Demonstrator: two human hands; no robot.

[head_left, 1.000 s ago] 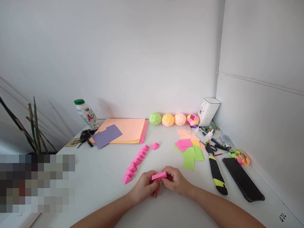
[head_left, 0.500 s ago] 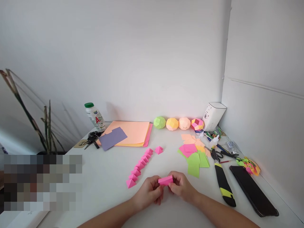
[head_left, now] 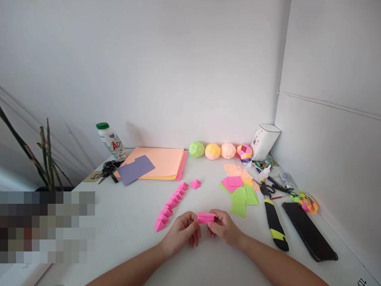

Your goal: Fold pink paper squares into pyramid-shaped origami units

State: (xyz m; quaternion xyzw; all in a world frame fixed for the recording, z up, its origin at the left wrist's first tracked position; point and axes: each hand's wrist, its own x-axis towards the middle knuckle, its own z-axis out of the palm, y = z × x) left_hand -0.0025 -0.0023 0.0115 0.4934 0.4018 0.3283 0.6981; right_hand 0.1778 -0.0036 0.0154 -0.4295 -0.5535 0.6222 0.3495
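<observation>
Between my two hands, above the near part of the table, is a folded pink piece of paper [head_left: 206, 217] with a crease along its length. My left hand [head_left: 182, 232] pinches its left end, and my right hand [head_left: 224, 226] grips the right end between thumb and fingers. To the left, a slanting row of pink folded paper pyramids [head_left: 172, 202] stands on the table. One more pink pyramid [head_left: 195, 183] sits apart from the row, farther back. Loose green paper pieces [head_left: 239, 201] lie to the right, overlapping pink and orange ones.
A cutter knife [head_left: 275, 224] and a black phone [head_left: 309, 230] lie at the right. Paper balls [head_left: 212, 151] line the wall beside a white container [head_left: 266, 142]. Coloured sheets [head_left: 157, 161], a purple paper [head_left: 137, 170], keys [head_left: 110, 169] and a white bottle [head_left: 111, 141] are back left.
The pink paper has turned in my fingers, and its lengthwise crease now faces me. The view has shifted slightly; both hands keep hold of the ends.
</observation>
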